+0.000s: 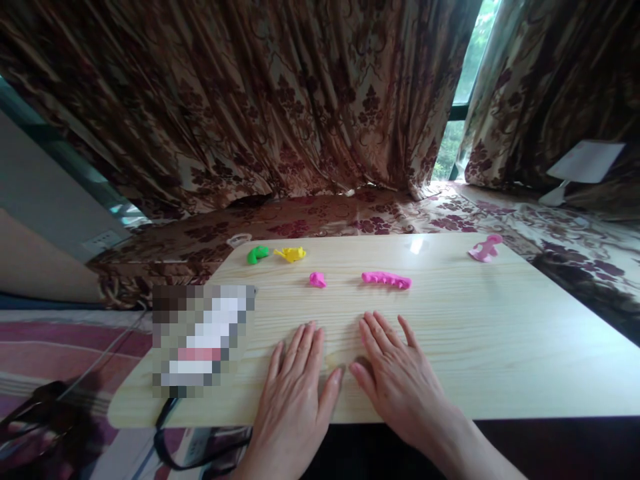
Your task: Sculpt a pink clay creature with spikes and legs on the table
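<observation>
My left hand [299, 383] lies palm down on the wooden tabletop with its fingers stretched out, holding nothing. To its right, my right hand [393, 363] rests flat as well, fingers spread and thumb toward the left one. Beyond my left fingertips sits a small bright pink lump [317, 280] that looks like modelling clay. A long pink piece [386, 281] with small spikes along its near side lies past my right fingertips. Farther back are a curved green piece [257, 255] and a yellow piece [293, 254] with a thin tail. Neither hand touches any of these.
The pale wooden table [525, 347] carries a blurred-out object [205, 337] at left, with a black cable [160, 433] hanging off the near edge. A light pink figure [486, 248] stands at the far right. Behind are patterned curtains [300, 100] and a white lamp [583, 163].
</observation>
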Available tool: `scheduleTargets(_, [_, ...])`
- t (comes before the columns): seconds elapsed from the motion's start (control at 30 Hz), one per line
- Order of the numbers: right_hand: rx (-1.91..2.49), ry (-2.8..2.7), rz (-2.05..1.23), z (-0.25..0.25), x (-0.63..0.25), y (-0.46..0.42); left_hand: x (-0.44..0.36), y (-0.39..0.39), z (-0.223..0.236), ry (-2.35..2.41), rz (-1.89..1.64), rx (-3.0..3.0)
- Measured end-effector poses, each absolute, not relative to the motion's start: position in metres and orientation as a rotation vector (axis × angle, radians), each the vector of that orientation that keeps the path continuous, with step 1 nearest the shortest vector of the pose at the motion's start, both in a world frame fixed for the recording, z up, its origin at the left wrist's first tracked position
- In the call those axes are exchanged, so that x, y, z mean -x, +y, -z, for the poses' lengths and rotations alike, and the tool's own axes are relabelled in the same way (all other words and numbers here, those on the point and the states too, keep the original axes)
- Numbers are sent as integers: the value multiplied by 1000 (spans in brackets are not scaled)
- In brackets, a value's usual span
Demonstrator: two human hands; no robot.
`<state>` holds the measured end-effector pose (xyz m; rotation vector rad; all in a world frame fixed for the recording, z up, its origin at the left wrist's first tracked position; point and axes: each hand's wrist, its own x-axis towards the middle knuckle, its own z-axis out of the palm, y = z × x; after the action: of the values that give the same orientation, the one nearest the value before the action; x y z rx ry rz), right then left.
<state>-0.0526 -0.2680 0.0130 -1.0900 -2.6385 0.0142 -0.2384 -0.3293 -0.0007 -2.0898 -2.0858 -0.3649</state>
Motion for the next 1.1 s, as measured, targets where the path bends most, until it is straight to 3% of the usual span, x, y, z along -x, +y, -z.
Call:
scheduleTargets(0.2, [894,-2690,66,-7,40,-279,239,-331,2,-2061,351,2092])
scheduleTargets(0.4, [1103,-2632,45,-11,55,-267,239,-332,1,-2072,299,2085])
scheduleTargets(0.6, [841,-2590,261,0,37,-287,239,-331,2,-2078,249,2071])
scheduleTargets(0.77, [1109,-2613,73,-10,56,-266,238,-332,1,-2085,242,2084])
scheduleTargets(0.97, [881,-2646,178,-5,37,-288,238,-332,0,-2067,289,2099])
scheduleTargets(1.1, [1043,-2651,54,-9,48,-278,237,-331,-1,-2072,306,2105])
